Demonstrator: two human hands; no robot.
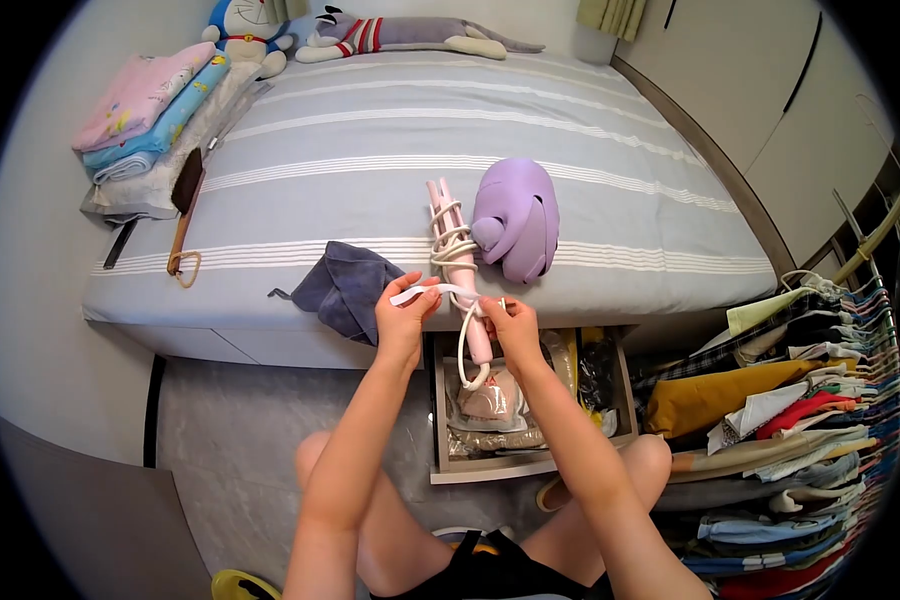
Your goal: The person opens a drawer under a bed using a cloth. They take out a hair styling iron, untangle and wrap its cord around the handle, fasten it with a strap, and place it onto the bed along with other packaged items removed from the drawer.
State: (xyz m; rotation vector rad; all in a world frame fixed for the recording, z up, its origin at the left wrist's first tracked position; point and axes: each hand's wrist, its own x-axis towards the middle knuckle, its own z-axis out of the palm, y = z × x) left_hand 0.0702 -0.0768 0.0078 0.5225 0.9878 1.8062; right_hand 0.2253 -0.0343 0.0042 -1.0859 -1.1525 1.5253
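A pink hair iron [481, 345] lies across the bed's front edge, its lower end over the open drawer. Its white power cord [451, 250] is wound around the body, with a loop hanging at the bottom. My left hand [401, 318] is closed on the free end of a white strap [432, 291], drawn out to the left of the iron. My right hand [511, 325] pinches at the other end of the strap, against the cord and iron; its fingertips are partly hidden. A grey-blue folded cloth [338, 290] lies just left of my left hand.
A purple rounded thing [518, 215] sits on the bed [300, 190] beyond the iron. Below, the open drawer [495, 471] holds several bagged items. A brush [186, 195] lies at left near folded bedding [140, 105]; hanging clothes [760, 410] crowd the right.
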